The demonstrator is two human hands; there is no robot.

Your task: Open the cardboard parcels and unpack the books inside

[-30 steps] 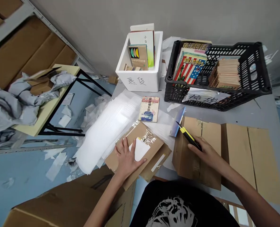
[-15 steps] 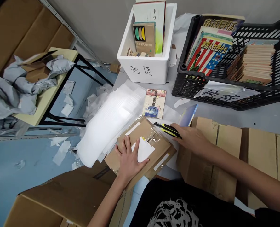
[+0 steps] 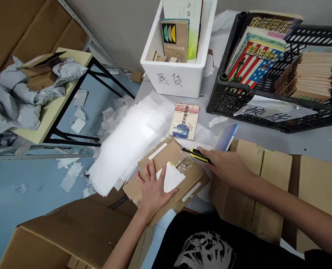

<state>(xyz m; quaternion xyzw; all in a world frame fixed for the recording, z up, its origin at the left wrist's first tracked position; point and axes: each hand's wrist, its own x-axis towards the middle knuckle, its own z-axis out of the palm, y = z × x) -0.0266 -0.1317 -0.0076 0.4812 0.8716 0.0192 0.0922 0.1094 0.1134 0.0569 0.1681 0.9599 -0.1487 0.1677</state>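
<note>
five left fingers point(image 3: 152, 170) lie spread over the cardboard parcel point(image 3: 188, 174) beneath them, right fingers point(image 3: 205, 152) gripping a cutter point(image 3: 199, 155).

Grey tbl point(image 3: 262, 137) w/ white box point(image 3: 179, 88) & blk crate point(image 3: 227, 98) (wall side), white sheets point(image 3: 129, 145), brn ctns point(image 3: 275, 168)

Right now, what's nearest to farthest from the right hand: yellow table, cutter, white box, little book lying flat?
From the right hand, head view:
1. Cutter: in its grip.
2. Little book: ahead, leftward.
3. White box: beyond the book.
4. Yellow table: far left.
</note>
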